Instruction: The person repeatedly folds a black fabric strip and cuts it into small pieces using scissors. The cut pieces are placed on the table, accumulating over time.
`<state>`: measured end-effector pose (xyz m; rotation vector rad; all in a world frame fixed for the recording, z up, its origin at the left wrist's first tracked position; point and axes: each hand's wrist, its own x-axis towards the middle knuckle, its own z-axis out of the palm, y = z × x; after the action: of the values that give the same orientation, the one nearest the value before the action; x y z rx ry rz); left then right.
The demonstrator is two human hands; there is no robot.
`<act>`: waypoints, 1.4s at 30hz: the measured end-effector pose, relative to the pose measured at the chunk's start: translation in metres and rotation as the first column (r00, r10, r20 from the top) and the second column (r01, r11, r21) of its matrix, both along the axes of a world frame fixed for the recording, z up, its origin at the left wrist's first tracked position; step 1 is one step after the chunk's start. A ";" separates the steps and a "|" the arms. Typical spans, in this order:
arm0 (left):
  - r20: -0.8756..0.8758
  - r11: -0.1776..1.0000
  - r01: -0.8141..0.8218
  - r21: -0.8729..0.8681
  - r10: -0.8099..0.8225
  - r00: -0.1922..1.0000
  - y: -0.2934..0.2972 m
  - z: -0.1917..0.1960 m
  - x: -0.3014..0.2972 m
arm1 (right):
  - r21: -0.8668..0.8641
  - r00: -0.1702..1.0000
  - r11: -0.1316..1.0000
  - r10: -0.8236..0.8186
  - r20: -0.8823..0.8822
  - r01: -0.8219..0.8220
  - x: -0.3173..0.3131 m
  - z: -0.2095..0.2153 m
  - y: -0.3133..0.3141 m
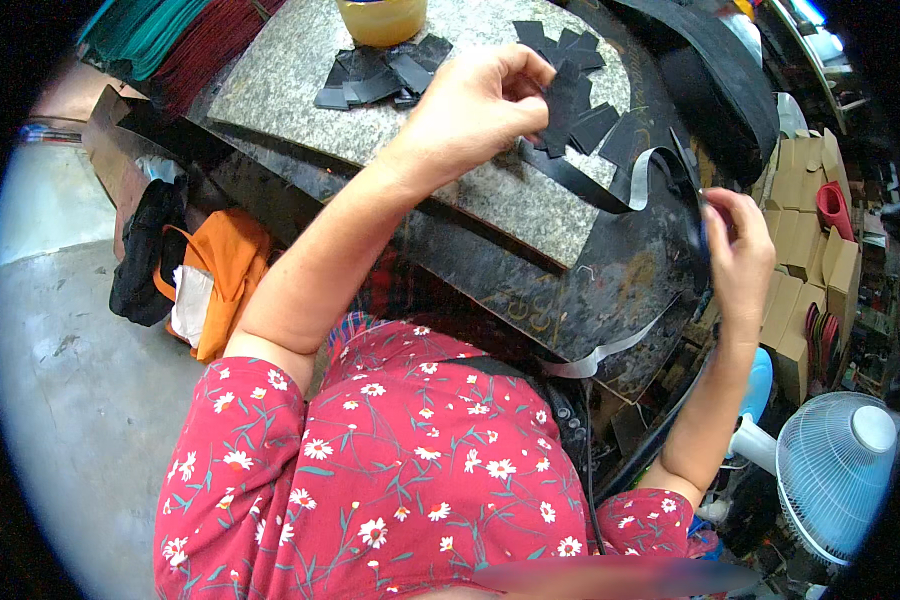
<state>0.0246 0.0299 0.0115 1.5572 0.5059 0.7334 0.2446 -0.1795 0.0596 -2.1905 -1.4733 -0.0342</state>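
A long black strap (568, 180) with a grey underside lies partly on the speckled stone slab (490, 218) and curls up toward my right hand (740, 250). That hand is closed, thumb and fingers pinching the strap at the table's right side. Along the fingers runs a thin dark pointed shape that I cannot make out clearly. My left hand (485, 105) is closed over the slab, thumb and forefinger curled together. It is beside a spread of short black cut pieces (595, 125); what its fingertips hold is hidden. Another heap of black pieces (375, 75) lies left of it.
A yellow tub (382, 22) stands at the slab's far edge. A grey strap end (598, 358) hangs over the near table edge. At the right are a black bulky roll (710, 85), cardboard boxes (795, 250) and a fan (835, 475). An orange bag (225, 270) hangs at left.
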 end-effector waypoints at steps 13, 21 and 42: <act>0.003 0.960 0.156 -0.234 -0.160 0.987 -0.017 -0.008 -0.021 | -0.069 0.961 0.977 0.185 -0.205 -0.203 -0.080 -0.025 0.041; -0.030 0.967 0.149 -0.206 -0.159 0.987 -0.018 -0.006 -0.022 | 0.016 0.806 0.995 0.090 -0.585 -0.099 -0.054 0.001 0.028; 0.010 0.893 0.341 -0.293 -0.354 0.935 -0.024 -0.009 -0.019 | -0.007 0.627 0.968 0.157 -0.763 -0.251 -0.064 -0.013 0.047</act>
<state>0.0060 0.0057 0.0023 1.3388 0.3352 0.3314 0.1802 -0.1325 0.0466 -1.7204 -1.1996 0.9646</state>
